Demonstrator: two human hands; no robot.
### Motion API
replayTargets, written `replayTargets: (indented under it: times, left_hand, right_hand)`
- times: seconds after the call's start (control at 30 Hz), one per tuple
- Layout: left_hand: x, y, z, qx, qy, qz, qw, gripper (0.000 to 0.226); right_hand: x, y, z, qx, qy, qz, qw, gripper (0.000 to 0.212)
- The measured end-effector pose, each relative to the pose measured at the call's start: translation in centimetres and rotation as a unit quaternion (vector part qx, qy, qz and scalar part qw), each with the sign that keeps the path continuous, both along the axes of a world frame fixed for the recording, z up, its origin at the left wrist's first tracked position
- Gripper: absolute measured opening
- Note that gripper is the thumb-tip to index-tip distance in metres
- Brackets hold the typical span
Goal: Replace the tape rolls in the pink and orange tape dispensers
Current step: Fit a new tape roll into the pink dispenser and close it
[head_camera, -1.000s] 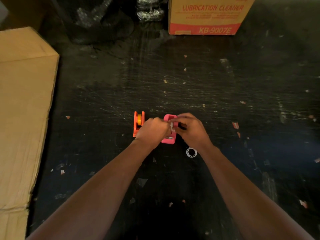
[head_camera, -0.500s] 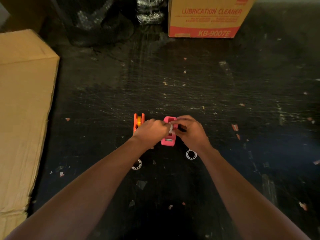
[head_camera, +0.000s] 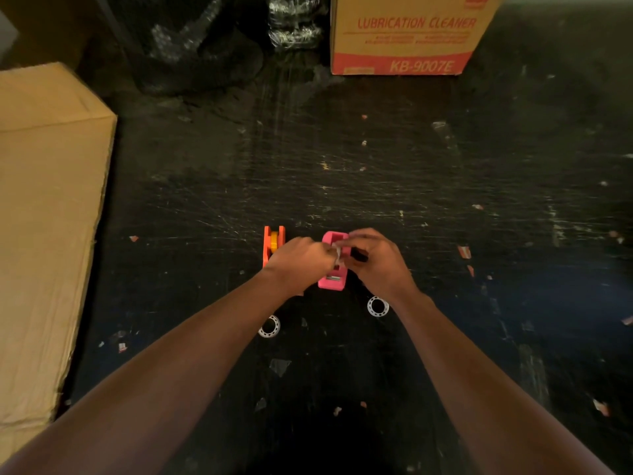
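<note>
Forearms: two bare arms reach in from the near edge and meet over the middle of the dark, scratched tabletop (head_camera: 394, 186).
Near scraps: bits of tape and paper lie scattered on the surface between and beside the arms.
Left ring: a white empty tape core (head_camera: 269, 326) lies flat on the table, partly tucked under the left forearm.
Right ring: a second white core (head_camera: 377, 306) lies flat just beside the right wrist, on its inner side.
Left hand: the left hand (head_camera: 298, 258) is curled, fingertips pinched on a small whitish tape roll (head_camera: 337, 252) held right over the pink dispenser.
Right hand: the right hand (head_camera: 375, 260) is curled too, thumb and fingers closed on the same little roll from the other side; the two sets of fingertips touch there.
Pink dispenser: the pink tape dispenser (head_camera: 331, 281) stands on the table directly under the hands, its near end with the cutter showing below them, its far end peeking out above.
Orange dispenser: the orange tape dispenser (head_camera: 273, 243) stands just left of the pink one, partly hidden by the left hand, with a yellow hub visible in its slot.
Left side: a plain cardboard box (head_camera: 51, 200) fills the left edge.
Far edge: a carton printed "LUBRICATION CLEANER" (head_camera: 404, 36) stands at the back, with dark plastic-wrapped bundles (head_camera: 205, 46) to its left.
</note>
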State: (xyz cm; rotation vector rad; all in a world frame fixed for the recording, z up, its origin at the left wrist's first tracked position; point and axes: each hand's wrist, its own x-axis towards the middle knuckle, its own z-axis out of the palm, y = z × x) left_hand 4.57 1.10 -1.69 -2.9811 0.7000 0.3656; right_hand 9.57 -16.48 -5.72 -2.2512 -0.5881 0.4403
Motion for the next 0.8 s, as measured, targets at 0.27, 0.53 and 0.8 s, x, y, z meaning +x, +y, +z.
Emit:
replayTargets:
  times: [0.27, 0.53, 0.8]
  left_hand:
    - [-0.4, 0.0, -1.3, -0.093, -0.012, 0.108, 0.990, 0.019]
    - [-0.2, -0.5, -1.4, -0.102, -0.004, 0.133, 0.986, 0.016]
    - [0.1, -0.9, -0.9, -0.105, -0.004, 0.184, 0.977, 0.016]
  right_hand:
    - [-0.1, 0.0, -0.1, 0.005, 0.006, 0.001, 1.000, 0.029]
    - [-0.2, -0.2, 0.1, -0.010, 0.014, -0.003, 1.000, 0.036]
    - [-0.3, -0.2, -0.3, -0.011, 0.008, -0.012, 1.000, 0.035]
